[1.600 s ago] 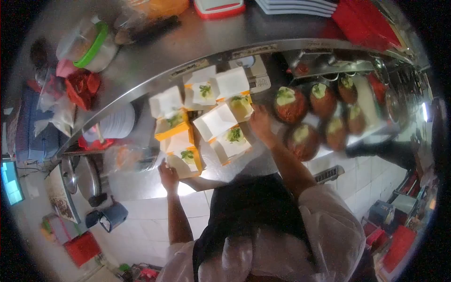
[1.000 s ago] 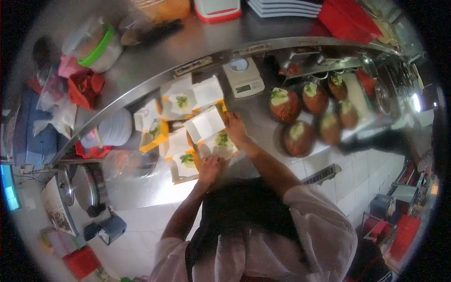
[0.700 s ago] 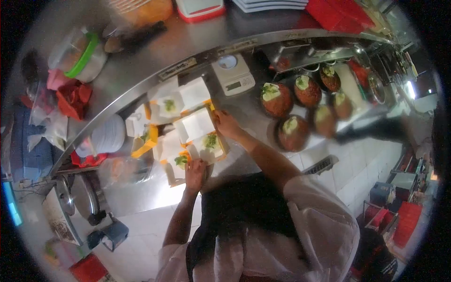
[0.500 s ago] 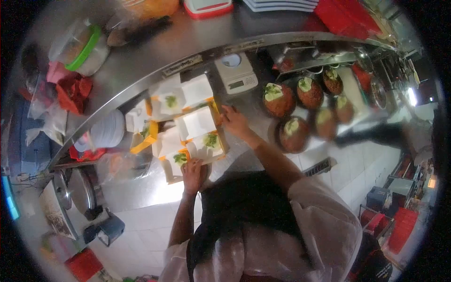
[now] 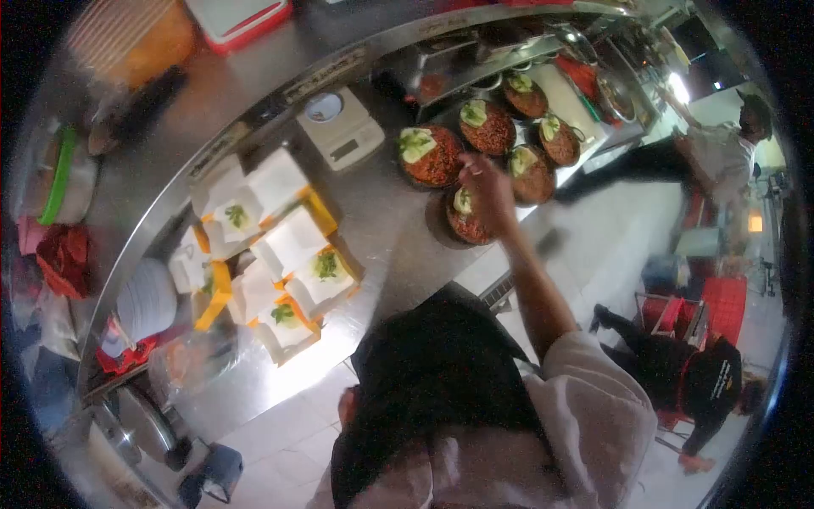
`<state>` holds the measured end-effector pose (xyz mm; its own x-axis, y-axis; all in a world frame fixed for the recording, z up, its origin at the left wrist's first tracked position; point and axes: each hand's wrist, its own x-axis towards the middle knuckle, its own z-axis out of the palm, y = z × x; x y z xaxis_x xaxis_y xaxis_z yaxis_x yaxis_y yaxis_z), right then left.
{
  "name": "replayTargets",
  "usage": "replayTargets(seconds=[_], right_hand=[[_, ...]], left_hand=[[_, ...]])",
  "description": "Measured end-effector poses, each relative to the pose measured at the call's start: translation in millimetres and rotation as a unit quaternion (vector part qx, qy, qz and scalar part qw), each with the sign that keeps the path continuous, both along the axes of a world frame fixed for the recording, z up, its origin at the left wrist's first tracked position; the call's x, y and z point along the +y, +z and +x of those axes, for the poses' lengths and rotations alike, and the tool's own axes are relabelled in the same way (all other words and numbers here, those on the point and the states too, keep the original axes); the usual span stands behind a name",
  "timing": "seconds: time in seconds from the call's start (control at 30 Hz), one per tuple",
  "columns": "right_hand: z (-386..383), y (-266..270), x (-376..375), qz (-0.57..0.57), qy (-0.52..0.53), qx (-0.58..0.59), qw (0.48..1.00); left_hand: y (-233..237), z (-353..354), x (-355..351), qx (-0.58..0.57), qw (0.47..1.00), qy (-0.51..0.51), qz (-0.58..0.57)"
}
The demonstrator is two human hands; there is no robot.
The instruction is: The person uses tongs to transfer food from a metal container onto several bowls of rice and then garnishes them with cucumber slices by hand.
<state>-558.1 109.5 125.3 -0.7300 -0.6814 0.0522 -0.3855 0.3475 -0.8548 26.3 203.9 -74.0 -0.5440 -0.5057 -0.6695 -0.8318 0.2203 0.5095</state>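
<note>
My right hand (image 5: 489,193) reaches over a group of round dishes of dark red food, each topped with pale green slices. Its fingertips are at the edge of the large left dish (image 5: 434,155), and the hand partly covers the dish below it (image 5: 466,216). The fingers are smeared by motion, so I cannot tell whether they grip anything. My left hand (image 5: 347,405) is low beside the black apron, mostly hidden, with its fingers out of sight. Left of the dishes stand open white and yellow boxes (image 5: 292,242) with green leaves (image 5: 326,265) in them.
A white kitchen scale (image 5: 342,131) stands behind the boxes and dishes. Stacked white plates (image 5: 146,295) are at the left. A raised metal shelf (image 5: 254,51) runs along the back, holding a red-rimmed container (image 5: 237,21). Two other people (image 5: 721,148) are at the right.
My right hand has moved right from the boxes to the red dishes. My left hand has left the front box and dropped beside the apron. The camera has turned right.
</note>
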Motion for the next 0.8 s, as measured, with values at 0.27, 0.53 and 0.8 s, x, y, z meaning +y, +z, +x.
replayTargets(seconds=[0.27, 0.53, 0.8], right_hand=[[-173, 55, -93, 0.093, 0.029, 0.384, 0.918], [-236, 47, -204, 0.227, 0.271, 0.552, 0.755], [-187, 72, -187, 0.225, 0.260, 0.564, 0.751]], left_hand=[[5, -49, 57, 0.059, 0.971, 0.196, 0.123], [-152, -147, 158, 0.166, 0.896, 0.412, -0.023], [6, -249, 173, 0.089, 0.830, 0.551, 0.011]])
